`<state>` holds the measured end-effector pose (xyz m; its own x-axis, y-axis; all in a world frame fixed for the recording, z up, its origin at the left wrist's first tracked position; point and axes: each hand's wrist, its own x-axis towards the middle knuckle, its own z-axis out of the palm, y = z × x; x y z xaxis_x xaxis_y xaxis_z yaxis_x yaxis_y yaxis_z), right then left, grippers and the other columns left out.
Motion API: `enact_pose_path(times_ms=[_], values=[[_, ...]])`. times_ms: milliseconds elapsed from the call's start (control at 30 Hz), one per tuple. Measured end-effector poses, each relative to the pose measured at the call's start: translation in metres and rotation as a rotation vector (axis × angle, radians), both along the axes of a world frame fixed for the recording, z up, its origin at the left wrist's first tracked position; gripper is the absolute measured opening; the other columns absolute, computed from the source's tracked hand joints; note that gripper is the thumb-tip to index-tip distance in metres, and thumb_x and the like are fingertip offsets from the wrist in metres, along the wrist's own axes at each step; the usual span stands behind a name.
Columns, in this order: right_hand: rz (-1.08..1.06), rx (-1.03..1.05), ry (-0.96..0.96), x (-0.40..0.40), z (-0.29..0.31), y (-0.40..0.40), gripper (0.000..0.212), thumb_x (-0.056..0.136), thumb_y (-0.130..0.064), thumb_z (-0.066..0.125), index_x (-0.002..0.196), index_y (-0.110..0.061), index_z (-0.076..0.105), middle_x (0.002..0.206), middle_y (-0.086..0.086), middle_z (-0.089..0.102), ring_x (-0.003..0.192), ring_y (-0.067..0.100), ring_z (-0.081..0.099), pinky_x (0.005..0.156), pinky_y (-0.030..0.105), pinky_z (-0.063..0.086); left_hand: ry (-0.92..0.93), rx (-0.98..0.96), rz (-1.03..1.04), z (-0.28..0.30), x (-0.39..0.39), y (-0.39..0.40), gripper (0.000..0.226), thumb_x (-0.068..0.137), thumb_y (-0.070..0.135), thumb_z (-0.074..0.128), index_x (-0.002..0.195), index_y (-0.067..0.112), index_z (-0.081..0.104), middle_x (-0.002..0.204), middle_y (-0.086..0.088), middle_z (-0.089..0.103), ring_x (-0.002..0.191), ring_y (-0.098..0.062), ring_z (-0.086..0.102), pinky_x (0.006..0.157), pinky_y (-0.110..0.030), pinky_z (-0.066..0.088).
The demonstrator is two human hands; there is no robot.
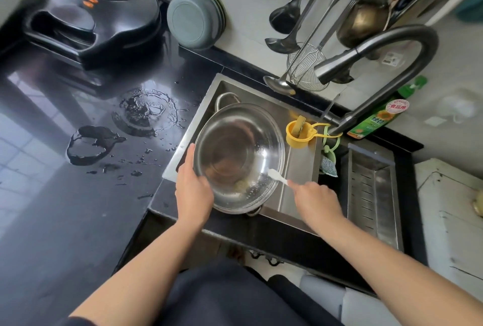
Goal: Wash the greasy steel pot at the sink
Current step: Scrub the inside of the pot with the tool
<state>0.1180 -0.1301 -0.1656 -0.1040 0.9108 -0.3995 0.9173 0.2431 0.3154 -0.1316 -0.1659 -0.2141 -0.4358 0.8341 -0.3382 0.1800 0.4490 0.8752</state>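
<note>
1. Head view: steel pot [239, 158] sits in the sink [298, 169], tilted, open side up toward the camera. One loop handle shows at its far left, another at the near edge.
2. Left hand [193, 189] grips the pot's near-left rim, thumb along the rim edge, fingers wrapped under the outside.
3. Right hand [316, 200] is closed around a white brush [277, 177]. Brush head touches the inner wall on the pot's near-right side.
4. Pale residue and droplets on the inner wall near the brush head. Pot bottom looks brownish, reflective.
5. Faucet [379, 53] arches over from the right, spout hanging above the sink's far edge, apart from the pot. Cannot tell if water runs.
6. Yellow cup holder [298, 135] hangs at the sink's far-right side, just right of the pot rim, with a scrubber stuck in it.
7. Green detergent bottle [379, 116] lies tilted behind the faucet base, far right.
8. Drain rack [373, 195] sits right of the sink.
9. Black countertop [52, 195] on the left, with water puddles [146, 111] just left of the sink.
10. Black electric griddle [96, 12] at far left, grey lid [193, 20] hanging on the wall beside it.
11. Ladles and a wire skimmer [305, 69] hang on the far wall above the sink.
</note>
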Motion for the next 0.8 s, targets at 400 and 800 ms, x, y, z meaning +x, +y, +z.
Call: enact_pose_path(times_ms=[400, 800], values=[[-0.104, -0.003, 0.133, 0.006, -0.018, -0.020, 0.051, 0.106, -0.021, 0.038, 0.153, -0.042, 0.037, 0.096, 0.004, 0.064, 0.084, 0.032, 0.064, 0.072, 0.042, 0.054, 0.005, -0.032, -0.022, 0.006, 0.000, 0.004, 0.089, 0.089, 0.001, 0.038, 0.152, 0.061, 0.024, 0.144, 0.003, 0.055, 0.122, -0.027, 0.058, 0.104, -0.062, 0.046], [-0.109, -0.007, 0.273, 0.004, -0.034, -0.055, 0.049, 0.108, -0.024, 0.036, 0.154, -0.037, 0.030, 0.092, 0.001, 0.056, 0.072, 0.027, 0.057, 0.061, 0.037, 0.046, 0.035, -0.034, -0.017, 0.001, 0.003, 0.009, 0.089, 0.090, -0.004, 0.042, 0.157, 0.052, 0.026, 0.147, 0.006, 0.053, 0.121, -0.024, 0.056, 0.102, -0.051, 0.044]])
